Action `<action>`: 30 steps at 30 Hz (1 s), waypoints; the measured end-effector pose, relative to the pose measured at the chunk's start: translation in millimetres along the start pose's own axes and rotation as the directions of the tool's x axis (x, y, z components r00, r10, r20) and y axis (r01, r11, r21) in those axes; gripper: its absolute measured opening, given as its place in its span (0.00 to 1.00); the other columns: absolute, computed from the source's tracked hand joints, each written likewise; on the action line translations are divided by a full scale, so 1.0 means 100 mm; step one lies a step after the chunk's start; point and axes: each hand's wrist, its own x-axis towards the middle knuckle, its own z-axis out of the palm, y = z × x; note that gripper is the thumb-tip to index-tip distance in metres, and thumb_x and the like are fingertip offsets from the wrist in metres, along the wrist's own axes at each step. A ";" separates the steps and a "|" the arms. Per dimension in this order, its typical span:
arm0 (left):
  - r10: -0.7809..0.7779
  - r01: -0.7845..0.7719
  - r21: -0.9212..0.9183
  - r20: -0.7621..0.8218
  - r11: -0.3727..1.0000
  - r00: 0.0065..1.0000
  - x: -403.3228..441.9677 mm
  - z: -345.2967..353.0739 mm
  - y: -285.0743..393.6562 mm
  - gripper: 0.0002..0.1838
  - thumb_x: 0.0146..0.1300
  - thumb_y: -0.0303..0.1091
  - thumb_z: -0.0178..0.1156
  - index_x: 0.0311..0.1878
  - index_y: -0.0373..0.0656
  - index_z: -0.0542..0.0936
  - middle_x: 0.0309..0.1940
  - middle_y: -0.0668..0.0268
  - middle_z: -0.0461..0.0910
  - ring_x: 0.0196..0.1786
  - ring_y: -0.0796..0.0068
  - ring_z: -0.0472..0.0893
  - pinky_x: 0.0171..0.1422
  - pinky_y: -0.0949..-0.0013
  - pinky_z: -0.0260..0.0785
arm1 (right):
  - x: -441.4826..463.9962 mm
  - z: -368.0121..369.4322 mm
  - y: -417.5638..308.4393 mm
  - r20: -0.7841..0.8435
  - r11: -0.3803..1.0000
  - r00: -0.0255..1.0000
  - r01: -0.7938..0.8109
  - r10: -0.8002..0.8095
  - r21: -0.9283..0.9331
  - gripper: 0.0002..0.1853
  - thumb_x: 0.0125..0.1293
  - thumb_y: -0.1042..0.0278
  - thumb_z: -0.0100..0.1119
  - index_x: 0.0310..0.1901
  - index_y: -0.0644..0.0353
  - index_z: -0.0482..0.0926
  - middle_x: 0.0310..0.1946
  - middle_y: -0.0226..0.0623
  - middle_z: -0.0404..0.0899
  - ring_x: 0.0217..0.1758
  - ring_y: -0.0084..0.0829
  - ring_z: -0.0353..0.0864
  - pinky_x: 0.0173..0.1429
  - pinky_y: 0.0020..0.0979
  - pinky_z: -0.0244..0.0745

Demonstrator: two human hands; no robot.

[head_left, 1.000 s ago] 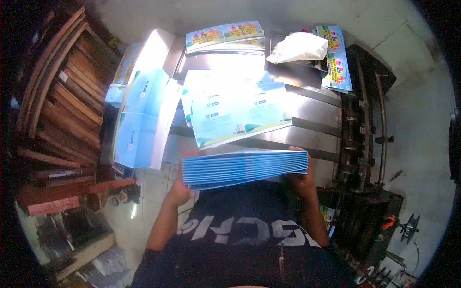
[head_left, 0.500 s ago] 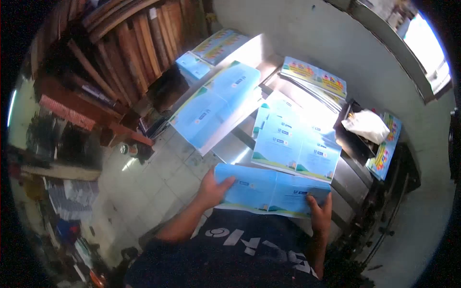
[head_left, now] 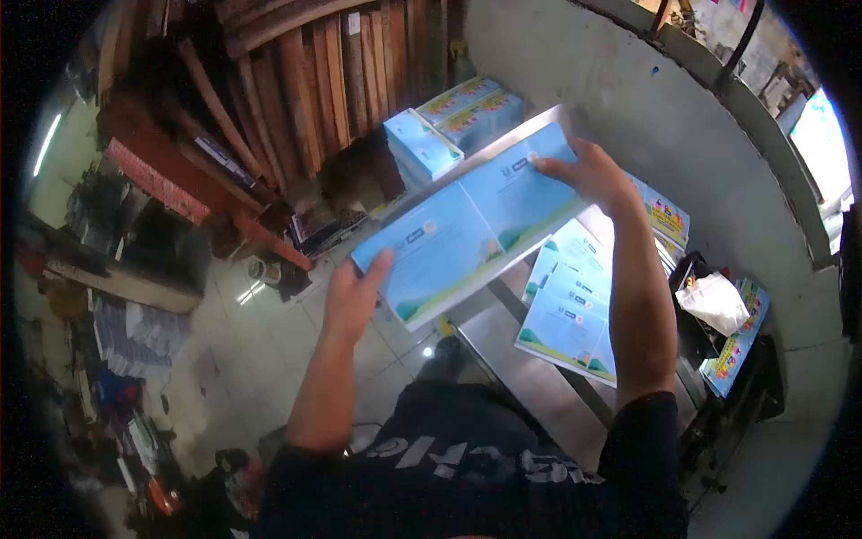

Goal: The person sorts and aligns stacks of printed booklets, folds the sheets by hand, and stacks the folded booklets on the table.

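Observation:
A wide light-blue printed sheet (head_left: 458,220), with green hills along its lower edge and a crease across its middle, is stretched between my two hands. My left hand (head_left: 352,292) pinches its left end, thumb on top. At the far right end, my right hand (head_left: 593,175) grips it with the thumb over the printed face. The sheet hides the stack of similar sheets behind it; whether it touches that stack I cannot tell. Below my right forearm, more blue sheets (head_left: 561,328) lie overlapped on the metal table (head_left: 521,368).
Bundled blue booklets (head_left: 426,148) stand at the back by wooden planks (head_left: 346,81). On the right are a black box (head_left: 687,292) with a white bag (head_left: 714,301) and colourful printed sheets (head_left: 741,346). A pale wall (head_left: 575,63) closes the back.
Both hands have lifted the blue sheet from in front of my body up and away, over the stack at the left. It now slants upward to the right. The camera view has shifted.

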 end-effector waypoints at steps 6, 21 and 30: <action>-0.122 0.153 0.662 -0.093 0.734 0.988 0.62 -0.12 -0.48 0.37 0.56 0.69 0.58 0.39 0.35 0.84 0.26 0.56 0.82 0.34 0.61 0.83 0.42 0.62 0.72 | 0.76 0.39 0.79 -0.017 0.898 0.972 -0.224 0.235 -0.379 0.48 0.40 0.33 0.76 0.54 0.68 0.77 0.45 0.58 0.81 0.49 0.48 0.83 0.53 0.40 0.77; 0.062 -0.066 0.778 0.035 0.625 0.997 1.03 -0.13 0.22 0.31 0.62 0.57 0.61 0.57 0.40 0.75 0.47 0.56 0.81 0.49 0.58 0.81 0.55 0.58 0.70 | 0.63 0.30 0.76 0.015 0.942 0.970 -0.230 0.241 -0.246 0.45 0.54 0.32 0.65 0.61 0.67 0.72 0.56 0.52 0.76 0.60 0.45 0.76 0.63 0.36 0.70; 0.587 -0.746 0.521 0.473 0.415 0.657 0.42 0.37 0.25 0.28 0.60 0.43 0.66 0.60 0.39 0.73 0.57 0.54 0.75 0.61 0.56 0.74 0.67 0.56 0.63 | -0.81 -0.51 1.17 0.012 0.844 0.950 -0.272 0.313 -0.463 0.55 0.43 0.46 0.77 0.70 0.65 0.61 0.66 0.54 0.66 0.71 0.45 0.63 0.73 0.37 0.58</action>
